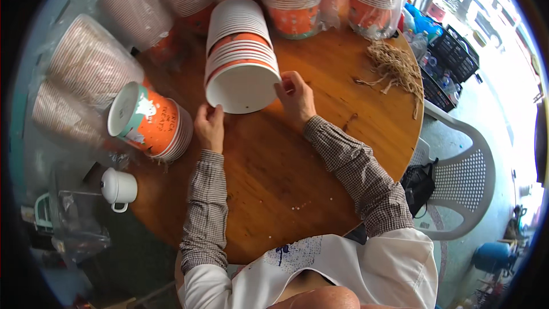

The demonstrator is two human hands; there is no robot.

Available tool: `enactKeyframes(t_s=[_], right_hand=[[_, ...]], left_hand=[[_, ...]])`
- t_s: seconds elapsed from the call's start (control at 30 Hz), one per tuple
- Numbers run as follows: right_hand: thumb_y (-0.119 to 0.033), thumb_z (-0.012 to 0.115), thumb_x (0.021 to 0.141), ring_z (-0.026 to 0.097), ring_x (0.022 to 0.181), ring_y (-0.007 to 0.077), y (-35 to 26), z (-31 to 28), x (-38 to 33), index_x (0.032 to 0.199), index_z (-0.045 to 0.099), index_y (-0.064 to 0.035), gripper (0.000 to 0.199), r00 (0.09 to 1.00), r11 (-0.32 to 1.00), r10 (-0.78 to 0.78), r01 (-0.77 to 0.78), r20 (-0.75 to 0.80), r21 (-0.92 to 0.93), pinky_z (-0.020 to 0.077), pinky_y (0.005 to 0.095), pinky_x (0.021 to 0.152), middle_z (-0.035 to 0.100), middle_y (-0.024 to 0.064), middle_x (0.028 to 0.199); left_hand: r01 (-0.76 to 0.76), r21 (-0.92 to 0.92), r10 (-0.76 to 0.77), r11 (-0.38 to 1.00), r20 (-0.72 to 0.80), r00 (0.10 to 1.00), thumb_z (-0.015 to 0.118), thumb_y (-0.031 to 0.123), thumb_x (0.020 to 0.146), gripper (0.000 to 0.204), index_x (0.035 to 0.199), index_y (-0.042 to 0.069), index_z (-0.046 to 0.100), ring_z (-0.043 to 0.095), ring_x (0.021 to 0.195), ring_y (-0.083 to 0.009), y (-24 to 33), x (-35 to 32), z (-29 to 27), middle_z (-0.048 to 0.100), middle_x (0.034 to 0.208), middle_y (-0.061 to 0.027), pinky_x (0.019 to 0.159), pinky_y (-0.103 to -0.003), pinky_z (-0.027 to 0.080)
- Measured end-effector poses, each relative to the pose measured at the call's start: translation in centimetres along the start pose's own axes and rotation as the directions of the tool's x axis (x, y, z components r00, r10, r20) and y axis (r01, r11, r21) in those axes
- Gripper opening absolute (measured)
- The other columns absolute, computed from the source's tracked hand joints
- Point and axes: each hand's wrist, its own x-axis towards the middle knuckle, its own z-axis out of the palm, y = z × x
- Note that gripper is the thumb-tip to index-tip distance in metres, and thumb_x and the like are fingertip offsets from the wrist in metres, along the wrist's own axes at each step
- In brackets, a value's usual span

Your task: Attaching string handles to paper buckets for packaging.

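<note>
In the middle of the table a nested stack of paper buckets (242, 88) has its open end toward me, showing a white inside. Bands of orange show between the white rims. My left hand (210, 127) pinches the near rim at its lower left, thumb against the edge. At the right side of the same rim, my right hand (295, 96) has its fingers curled and the tips on the edge. Left of my left hand, a shorter bucket stack (157, 123), orange with a green band and white ghost figures, sits tilted with a white bottom showing.
Tall plastic-wrapped bucket stacks (94, 60) line the left and far side of the round wooden table (274, 194). A white lidded mug (120, 187) stands at the left edge. Tan twine (394, 68) lies at the far right, near black crates (452, 57) and a grey plastic chair (469, 177).
</note>
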Motion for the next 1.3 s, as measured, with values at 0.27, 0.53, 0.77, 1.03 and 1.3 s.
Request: enactKeyframes(t_s=[0.27, 0.53, 0.77, 1.03, 1.3], right_hand=[[-0.008, 0.06, 0.089, 0.058, 0.081, 0.0113, -0.7, -1.6, -0.6, 0.144, 0.038, -0.0087, 0.059, 0.966, 0.997, -0.067, 0.075, 0.252, -0.024, 0.0498, 0.0257, 0.075, 0.063, 0.0079, 0.098], [-0.005, 0.068, 0.082, 0.062, 0.076, 0.0206, -1.6, -11.9, 1.4, 0.088, 0.066, -0.0022, 0.006, 0.967, 0.899, -0.224, 0.253, 0.122, -0.357, 0.0503, 0.0317, 0.068, 0.062, 0.01, 0.085], [-0.019, 0.061, 0.087, 0.062, 0.086, 0.031, 3.9, -23.3, 1.6, 0.096, 0.065, -0.0075, 0.015, 1.0, 0.63, 0.004, -0.019, -0.02, -0.777, 0.0511, 0.0394, 0.075, 0.059, 0.0094, 0.098], [-0.025, 0.056, 0.09, 0.061, 0.092, 0.0318, 5.1, -22.6, 2.7, 0.096, 0.063, -0.0088, 0.018, 0.997, 0.542, 0.076, -0.022, 0.024, -0.84, 0.0506, 0.0413, 0.076, 0.059, 0.0097, 0.103], [-0.021, 0.058, 0.086, 0.061, 0.089, 0.0319, 5.0, -22.9, 2.6, 0.091, 0.059, -0.006, 0.016, 0.994, 0.491, -0.018, 0.101, 0.106, -0.865, 0.0508, 0.0413, 0.074, 0.059, 0.0098, 0.102]], left_hand=[[0.124, -0.125, -0.095, 0.984, 0.218, 0.971, 0.058, 0.012, 0.082, 0.041, 0.118, -0.007, 0.054, 0.061, 0.096, -0.0249, 1.6, -0.5, 0.0, 0.064, 0.107, -0.0155, 0.085, -0.035, 0.047], [-0.051, -0.102, 0.059, 0.993, 0.076, 0.995, 0.06, 0.018, 0.093, 0.053, 0.138, -0.004, 0.04, 0.055, 0.112, -0.0246, 1.9, -1.7, -0.7, 0.054, 0.128, -0.0172, 0.093, -0.034, 0.046], [0.004, -0.163, 0.008, 0.987, 0.069, 0.998, 0.063, 0.008, 0.092, 0.046, 0.132, -0.001, 0.041, 0.058, 0.096, -0.017, 2.0, -2.4, 0.0, 0.056, 0.109, -0.0095, 0.083, -0.029, 0.051], [-0.073, -0.14, 0.09, 0.988, 0.125, 0.988, 0.064, 0.013, 0.093, 0.042, 0.126, -0.002, 0.044, 0.058, 0.095, -0.0155, 2.0, -2.5, 0.6, 0.057, 0.108, -0.0083, 0.081, -0.028, 0.051], [-0.128, -0.151, 0.145, 0.98, 0.109, 0.983, 0.063, 0.014, 0.092, 0.047, 0.132, -0.002, 0.043, 0.056, 0.099, -0.0189, 4.0, -3.1, 1.5, 0.055, 0.112, -0.0104, 0.086, -0.032, 0.048]])
